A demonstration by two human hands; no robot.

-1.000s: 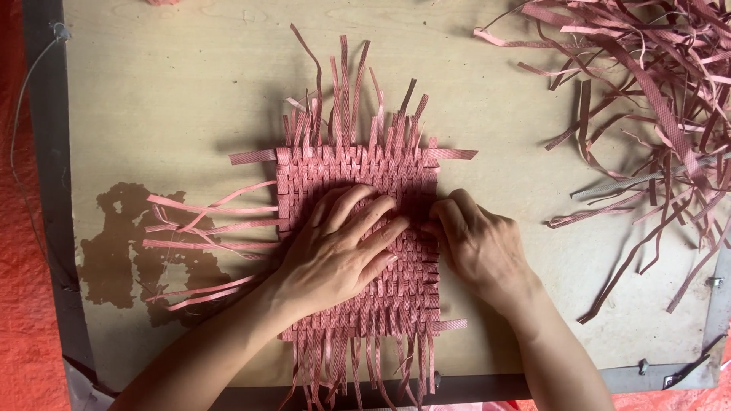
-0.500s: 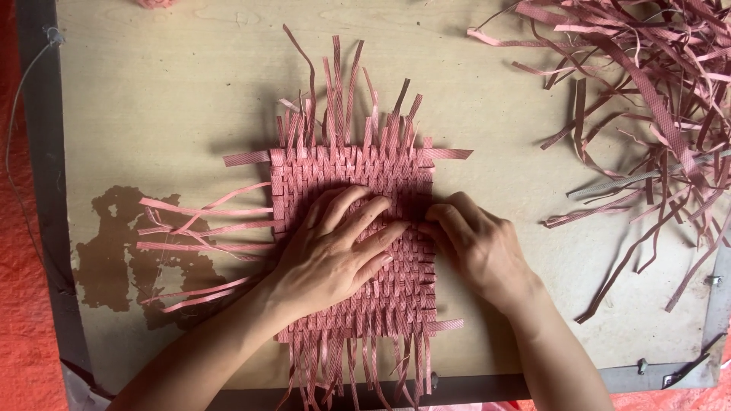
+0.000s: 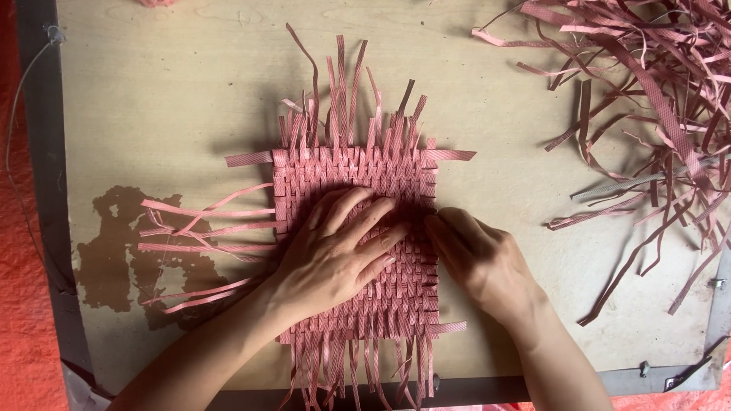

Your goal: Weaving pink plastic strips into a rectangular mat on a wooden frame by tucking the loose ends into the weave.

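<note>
The left hand (image 3: 335, 255) lies flat, fingers spread wide, palm down on the middle of the pink woven strap mat (image 3: 358, 236), which sits at the centre of the frame on the wooden tabletop (image 3: 175, 99). It grips nothing; it simply presses the weave down. The right hand (image 3: 480, 262) is at the mat's right edge, its fingers curled narrow and its fingertips (image 3: 438, 228) against the outermost strands there; whether it pinches a strand or only pushes cannot be told.

Loose strap ends fan out from every side of the mat: long ones toward the upper centre, a shorter fringe at the lower edge, and several trailing to the left over a dark stain (image 3: 114, 259) in the tabletop. A tangled heap of spare pink strips (image 3: 655, 99) fills the upper right of the frame, well apart from the hands. A grey metal frame (image 3: 38, 190) borders the tabletop, with orange-red sheeting (image 3: 15, 320) beyond it at the left.

To tighten this edge well, the flat hand should bear evenly so that the woven rows do not lift or skew, while the right fingertips work the edge strand snug against its neighbour, row by row, keeping the crossings square and the gaps closed.
</note>
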